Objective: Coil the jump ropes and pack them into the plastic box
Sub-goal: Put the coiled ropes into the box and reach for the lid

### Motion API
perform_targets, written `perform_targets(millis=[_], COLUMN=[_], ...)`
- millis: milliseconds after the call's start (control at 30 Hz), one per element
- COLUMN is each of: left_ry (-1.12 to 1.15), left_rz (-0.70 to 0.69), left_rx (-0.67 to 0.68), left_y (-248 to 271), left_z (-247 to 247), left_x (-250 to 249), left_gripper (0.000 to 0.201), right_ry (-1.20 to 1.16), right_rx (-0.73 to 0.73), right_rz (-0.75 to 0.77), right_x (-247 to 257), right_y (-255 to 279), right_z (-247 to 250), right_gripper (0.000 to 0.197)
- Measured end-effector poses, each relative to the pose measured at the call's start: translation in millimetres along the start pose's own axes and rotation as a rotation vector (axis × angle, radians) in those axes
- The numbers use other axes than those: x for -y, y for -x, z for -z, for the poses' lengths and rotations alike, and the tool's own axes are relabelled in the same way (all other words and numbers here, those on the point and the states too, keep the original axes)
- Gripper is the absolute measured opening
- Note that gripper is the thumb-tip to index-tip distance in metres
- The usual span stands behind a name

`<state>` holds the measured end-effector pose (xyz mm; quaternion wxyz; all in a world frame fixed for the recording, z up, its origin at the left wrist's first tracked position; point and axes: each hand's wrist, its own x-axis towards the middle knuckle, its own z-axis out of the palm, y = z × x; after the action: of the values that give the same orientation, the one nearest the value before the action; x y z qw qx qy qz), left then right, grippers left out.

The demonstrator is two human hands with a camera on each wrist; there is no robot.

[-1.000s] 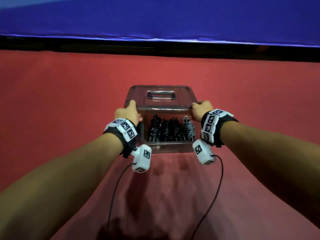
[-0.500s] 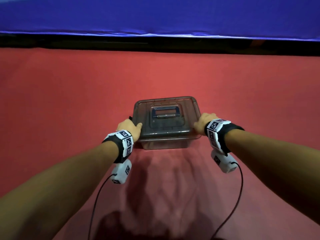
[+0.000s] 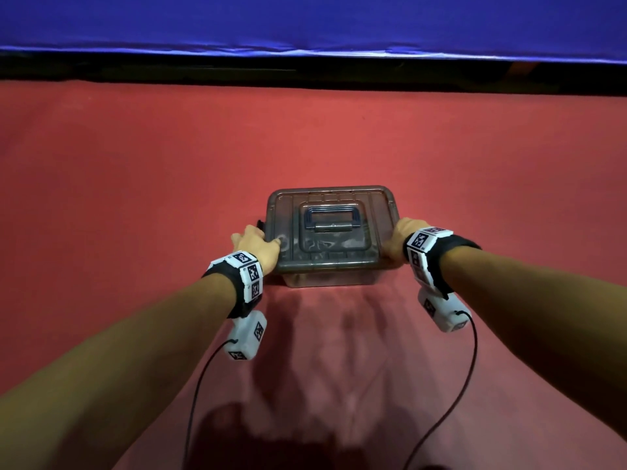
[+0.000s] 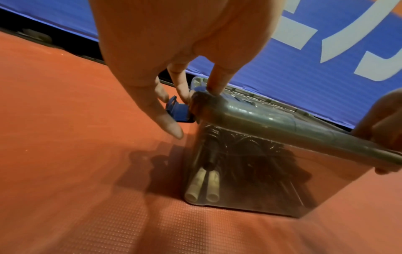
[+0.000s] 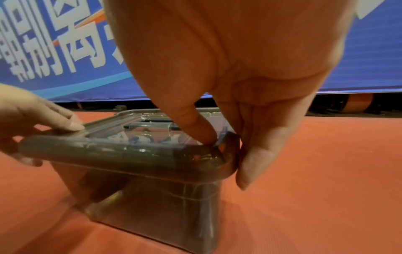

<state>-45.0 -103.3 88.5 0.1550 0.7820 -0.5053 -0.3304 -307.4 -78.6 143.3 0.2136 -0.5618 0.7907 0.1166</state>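
Note:
A smoky see-through plastic box (image 3: 330,279) stands on the red mat, its lid (image 3: 339,262) lying flat on top, with a dark blue carry handle (image 3: 329,217). Through the wall I see coiled black jump ropes (image 4: 245,154) and two white handles (image 4: 204,185). My left hand (image 3: 256,244) pinches the lid's near left corner, thumb on top, a finger by the blue side latch (image 4: 177,110), which sticks outward. My right hand (image 3: 398,239) pinches the near right corner: thumb on top, fingers down along the rim (image 5: 226,154).
The red mat (image 3: 135,198) spreads wide on all sides of the box. A blue banner (image 3: 305,22) with white lettering runs along the far edge above a dark gap. Black cables (image 3: 200,385) trail from both wrist cameras toward me.
A second ago the lid was tilted up with the ropes showing beneath. Both hands lowered it flat onto the box, and have barely moved in the last half second.

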Motion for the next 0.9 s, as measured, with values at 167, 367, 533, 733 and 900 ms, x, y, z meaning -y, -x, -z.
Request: perform_targets(millis=[167,367,533,733,900], left_ry=[0.089,0.177,0.27,0.269,0.129], left_rz=[0.122,0.01,0.002,0.005,-0.076], left_rx=[0.054,-0.033,-0.086,-0.125,-0.124], left_y=[-4.5,-9.0,-13.8,-15.8,-16.4], left_z=[3.6,2.9,2.6,6.8,12.0], left_x=[-3.9,-7.2,-11.5,-18.7,-22.5], left_gripper=[0.055,0.031,0.026,0.028,0.037], right_ry=[-0.022,-0.096,-0.134,-0.096,-0.06], right_rx=[-0.074,-0.064,-0.084,-0.075,-0.096], right_rz=[0.009,-0.042,-0.066,-0.04,0.001], right_x=[-4.7,-7.7,1.6,5.1,15.6], right_y=[-3.1,-6.7,-7.7,-10.4,-11.9], right_z=[-9.7,-15.6,-16.5,-8.5,4.7], right_gripper=[0.046,0.057,0.054,0.049,0.036])
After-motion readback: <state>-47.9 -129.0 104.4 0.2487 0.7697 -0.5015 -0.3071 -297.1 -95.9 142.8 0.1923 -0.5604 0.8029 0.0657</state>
